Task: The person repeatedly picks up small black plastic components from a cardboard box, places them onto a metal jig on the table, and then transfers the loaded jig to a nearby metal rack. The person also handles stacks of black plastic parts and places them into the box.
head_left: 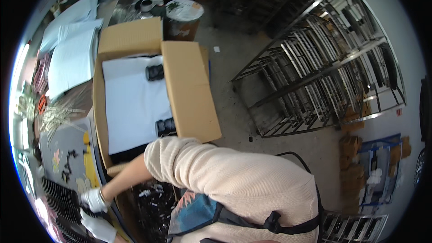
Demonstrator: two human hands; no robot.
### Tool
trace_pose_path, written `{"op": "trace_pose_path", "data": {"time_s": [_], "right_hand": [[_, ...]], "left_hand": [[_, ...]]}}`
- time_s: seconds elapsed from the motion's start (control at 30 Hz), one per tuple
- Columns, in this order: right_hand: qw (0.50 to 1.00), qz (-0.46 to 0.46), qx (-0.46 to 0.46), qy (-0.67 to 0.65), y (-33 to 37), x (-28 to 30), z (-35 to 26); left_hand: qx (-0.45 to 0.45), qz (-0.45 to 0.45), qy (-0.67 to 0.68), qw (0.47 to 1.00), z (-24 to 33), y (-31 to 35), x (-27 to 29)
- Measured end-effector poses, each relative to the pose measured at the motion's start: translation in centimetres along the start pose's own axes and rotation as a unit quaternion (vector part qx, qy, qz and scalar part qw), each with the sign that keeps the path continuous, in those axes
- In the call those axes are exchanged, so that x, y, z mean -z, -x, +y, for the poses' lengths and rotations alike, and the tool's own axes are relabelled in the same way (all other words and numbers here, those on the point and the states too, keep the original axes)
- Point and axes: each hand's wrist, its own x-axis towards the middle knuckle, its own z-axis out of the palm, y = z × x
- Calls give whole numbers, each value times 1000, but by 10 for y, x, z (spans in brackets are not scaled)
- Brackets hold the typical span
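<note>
My right hand (93, 200), in a white glove, reaches across to the worktable at the lower left. Its fingers are closed at the end of a black slatted part (60, 200) with many thin parallel teeth. Just below it, my left hand (98, 227), also white-gloved, closes on the same end from the other side. A dark piece of it shows between the two hands; the fingertips are partly hidden. Another black slatted part (72, 233) lies nearer the lower edge.
An open cardboard box (191, 90) holds a white sheet (132, 103) and two black wrapped bundles. Below it, a container holds shiny black pieces (155, 207). Pale thin strips (56, 117) lie on the table. A metal rack (310, 72) stands right; a round-topped drum (184, 11) stands behind.
</note>
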Motion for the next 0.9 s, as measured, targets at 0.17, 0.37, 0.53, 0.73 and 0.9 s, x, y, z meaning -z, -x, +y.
{"op": "trace_pose_path", "data": {"time_s": [0.17, 0.37, 0.53, 0.73, 0.9], "right_hand": [[984, -155, 40, 82, -2, 57, 38], [935, -72, -102, -333, 6, 124, -38], [928, 54, 285, 233, -60, 106, -93], [822, 25, 406, 399, -100, 73, -64], [904, -59, 195, 376, -109, 84, -92]], "left_hand": [[23, -61, 573, 817, -56, -13, 37], [234, -148, 904, 325, -50, 19, 96], [65, 202, 512, 832, -45, -20, 93], [-93, 221, 111, 964, -48, -98, 50], [-73, 140, 176, 972, -51, -98, 37]]}}
